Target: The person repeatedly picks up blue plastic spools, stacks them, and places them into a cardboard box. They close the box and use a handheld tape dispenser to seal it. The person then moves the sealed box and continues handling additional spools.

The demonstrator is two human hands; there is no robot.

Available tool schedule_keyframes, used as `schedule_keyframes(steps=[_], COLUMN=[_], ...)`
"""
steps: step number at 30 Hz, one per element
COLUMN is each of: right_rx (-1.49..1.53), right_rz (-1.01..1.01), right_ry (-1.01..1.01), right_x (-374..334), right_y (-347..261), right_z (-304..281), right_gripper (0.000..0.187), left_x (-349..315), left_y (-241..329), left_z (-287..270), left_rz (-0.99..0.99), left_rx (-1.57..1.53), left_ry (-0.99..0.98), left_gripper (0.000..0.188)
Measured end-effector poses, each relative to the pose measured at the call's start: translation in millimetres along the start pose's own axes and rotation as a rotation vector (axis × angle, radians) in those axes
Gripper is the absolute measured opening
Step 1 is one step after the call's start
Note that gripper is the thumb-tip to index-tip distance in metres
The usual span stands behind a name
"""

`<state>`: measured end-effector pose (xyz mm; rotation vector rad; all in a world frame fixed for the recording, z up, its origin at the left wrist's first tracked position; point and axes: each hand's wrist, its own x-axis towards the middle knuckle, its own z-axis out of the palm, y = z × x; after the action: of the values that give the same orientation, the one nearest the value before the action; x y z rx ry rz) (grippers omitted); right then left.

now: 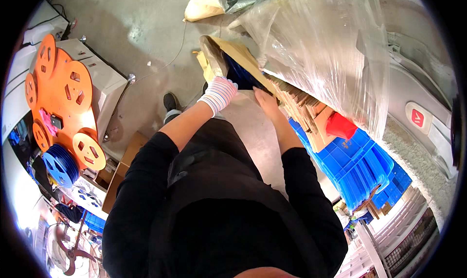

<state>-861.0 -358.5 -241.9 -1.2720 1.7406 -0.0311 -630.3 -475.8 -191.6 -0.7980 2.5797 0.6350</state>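
A tan sack [242, 52] stands in front of me with its mouth spread, and something dark blue [239, 76] shows inside. My left hand [221, 94], in a striped knit glove, is closed on the sack's near left edge, next to a crumpled clear-plastic-like lining [212, 54]. At the near right edge is my right hand [265, 102], bare, gripping the rim with some fingers hidden behind it. What the dark blue contents are, I cannot make out.
Flattened cardboard [304, 108] and stacked blue crates [350, 161] stand on my right, beside a plastic-wrapped load [321, 49]. Orange reels [78, 91] and blue reels [59, 166] lie on the left. A cable [179, 52] crosses the floor near another tan sack [204, 5].
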Motion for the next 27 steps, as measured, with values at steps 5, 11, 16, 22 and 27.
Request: schedule_keyframes(steps=[5, 11, 16, 22, 27], right_rx=[-0.146, -0.562, -0.665, -0.593, -0.615], right_rz=[0.082, -0.008, 0.327, 0.216, 0.191], right_ry=[0.221, 0.693, 0.164, 0.241, 0.195], right_x=[-28, 47, 114, 73, 48], right_y=[21, -36, -1, 9, -3], right_z=[-33, -64, -60, -45, -66], right_gripper=[0.053, 0.059, 0.024, 0.026, 0.027], left_x=[-3, -15, -32, 21, 68], left_y=[-2, -2, -15, -56, -72], left_z=[-20, -2, -6, 7, 91], left_rz=[0.049, 0.036, 0.078, -0.722, -1.452], left_rx=[0.017, 0.025, -0.049, -0.430, -1.309], left_ry=[-0.041, -0.053, -0.138, 0.108, 0.168], left_gripper=[0.010, 0.011, 0.017, 0.060, 0.090])
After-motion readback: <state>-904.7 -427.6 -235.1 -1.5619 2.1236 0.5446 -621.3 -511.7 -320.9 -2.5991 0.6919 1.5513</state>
